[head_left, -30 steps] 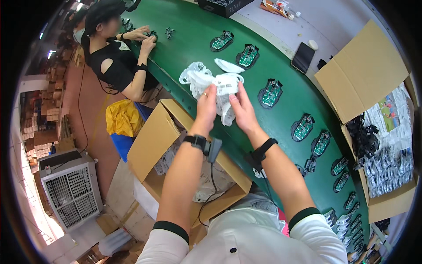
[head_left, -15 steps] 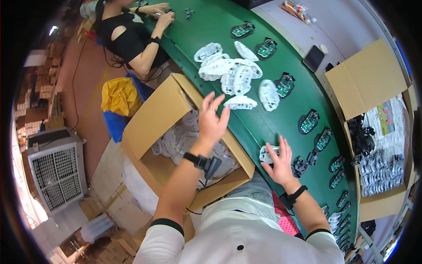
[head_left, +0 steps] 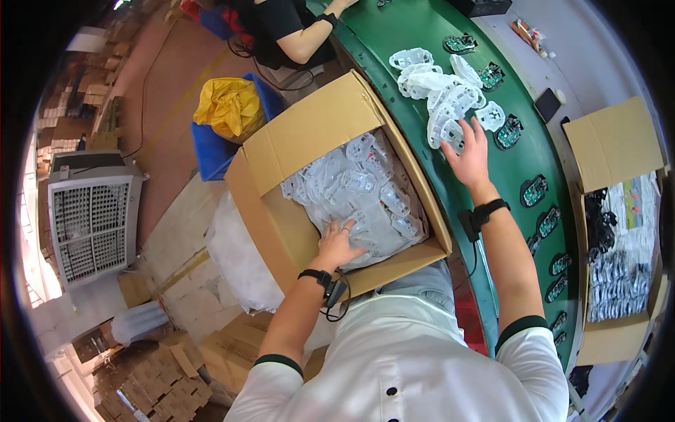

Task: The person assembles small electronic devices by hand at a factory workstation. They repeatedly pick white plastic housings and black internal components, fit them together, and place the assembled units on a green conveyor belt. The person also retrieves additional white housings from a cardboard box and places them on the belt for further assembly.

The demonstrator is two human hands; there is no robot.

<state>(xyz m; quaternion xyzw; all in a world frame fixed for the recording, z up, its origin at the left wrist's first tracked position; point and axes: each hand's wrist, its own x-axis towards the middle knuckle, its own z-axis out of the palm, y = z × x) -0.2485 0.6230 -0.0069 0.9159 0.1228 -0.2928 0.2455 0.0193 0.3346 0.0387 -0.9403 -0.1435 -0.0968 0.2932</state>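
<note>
White plastic shells (head_left: 422,83) lie piled on the green counter (head_left: 503,169), the right hand (head_left: 470,155) open at the pile's near edge; whether it touches, I can't tell. The left hand (head_left: 336,250) has just dropped into the cardboard box (head_left: 313,141), spread over more pale shells (head_left: 358,181), so the work now spans both places. Circuit boards (head_left: 508,132) line the counter; beyond stand a blue bin (head_left: 207,151) and a grilled grey unit (head_left: 95,225).

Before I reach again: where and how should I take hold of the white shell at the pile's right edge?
Probably pinch its near and far rims from above, coming from the person's side. The white shell seems to lie flat; the pile crowds its left, a circuit-board piece its lower right. The right grip is on that near side.
</note>
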